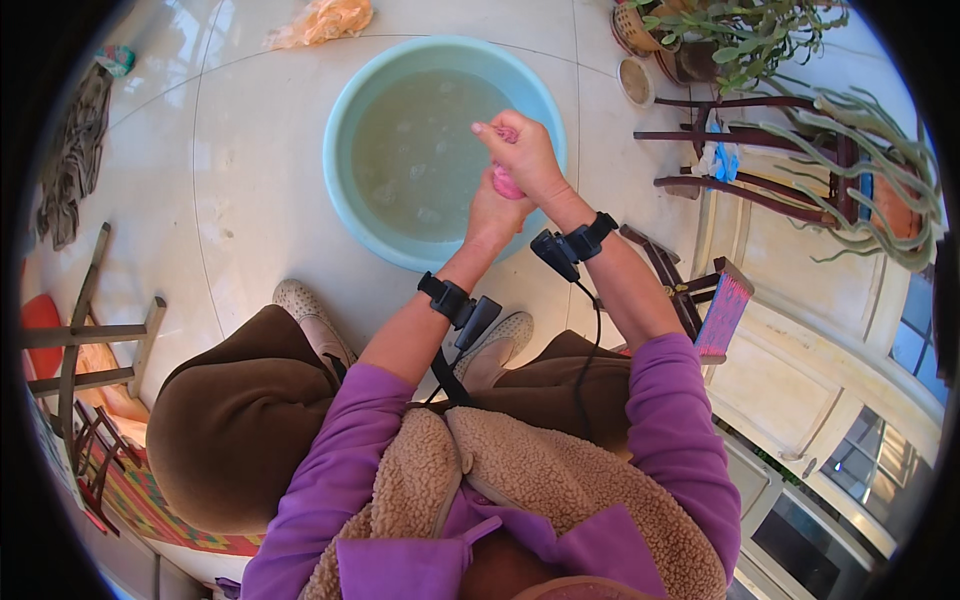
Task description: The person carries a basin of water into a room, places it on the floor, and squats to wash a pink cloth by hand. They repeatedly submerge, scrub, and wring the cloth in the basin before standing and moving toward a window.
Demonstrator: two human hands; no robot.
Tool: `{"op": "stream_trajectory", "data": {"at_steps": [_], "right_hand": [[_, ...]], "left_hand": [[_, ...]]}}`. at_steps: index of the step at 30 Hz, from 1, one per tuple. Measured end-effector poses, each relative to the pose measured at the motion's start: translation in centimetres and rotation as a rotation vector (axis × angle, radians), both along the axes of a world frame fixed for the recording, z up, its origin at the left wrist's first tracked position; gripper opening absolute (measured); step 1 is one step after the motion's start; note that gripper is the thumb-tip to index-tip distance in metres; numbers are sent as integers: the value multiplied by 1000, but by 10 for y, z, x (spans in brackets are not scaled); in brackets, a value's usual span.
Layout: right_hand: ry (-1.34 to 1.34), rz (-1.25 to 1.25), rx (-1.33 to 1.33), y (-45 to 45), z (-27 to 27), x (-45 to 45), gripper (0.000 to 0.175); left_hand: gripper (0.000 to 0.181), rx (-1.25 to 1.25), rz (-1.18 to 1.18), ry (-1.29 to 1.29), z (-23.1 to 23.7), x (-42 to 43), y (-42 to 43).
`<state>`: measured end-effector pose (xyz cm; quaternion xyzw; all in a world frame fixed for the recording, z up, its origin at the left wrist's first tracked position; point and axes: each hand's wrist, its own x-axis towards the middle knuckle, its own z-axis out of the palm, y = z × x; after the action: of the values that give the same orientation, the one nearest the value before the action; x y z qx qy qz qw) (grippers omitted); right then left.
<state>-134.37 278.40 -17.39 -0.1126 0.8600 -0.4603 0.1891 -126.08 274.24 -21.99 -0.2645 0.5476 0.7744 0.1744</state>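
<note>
A round light-blue plastic basin (pixel 341 161) stands on the floor with cloudy water (pixel 420 165) and some suds in it. Over its right side, both hands grip a bunched pink cloth (pixel 508 184). My right hand (pixel 529 154) is closed round the upper part, with a bit of pink showing by the thumb. Below and against it, my left hand (pixel 499 210) is closed round the lower part. Most of the cloth is hidden in the fingers. Each wrist bears a black strap with a small device and a cable.
Potted plants (pixel 750 45) and a dark wooden stand (pixel 750 139) are at the upper right. A folding stool (pixel 724 311) stands right of my arm. Dark crumpled cloth (pixel 75 157) lies at the far left, an orange plastic bag (pixel 322 22) beyond the basin. My shoes are below the basin.
</note>
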Motion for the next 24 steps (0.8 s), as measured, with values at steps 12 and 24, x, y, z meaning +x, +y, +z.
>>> {"op": "stream_trajectory", "data": {"at_steps": [12, 24], "right_hand": [[271, -176, 96, -19, -33, 6, 30], [-394, -521, -408, 13, -2, -28, 34]], "left_hand": [[53, -430, 2, -55, -27, -4, -8], [62, -790, -4, 266, 21, -20, -19]]}}
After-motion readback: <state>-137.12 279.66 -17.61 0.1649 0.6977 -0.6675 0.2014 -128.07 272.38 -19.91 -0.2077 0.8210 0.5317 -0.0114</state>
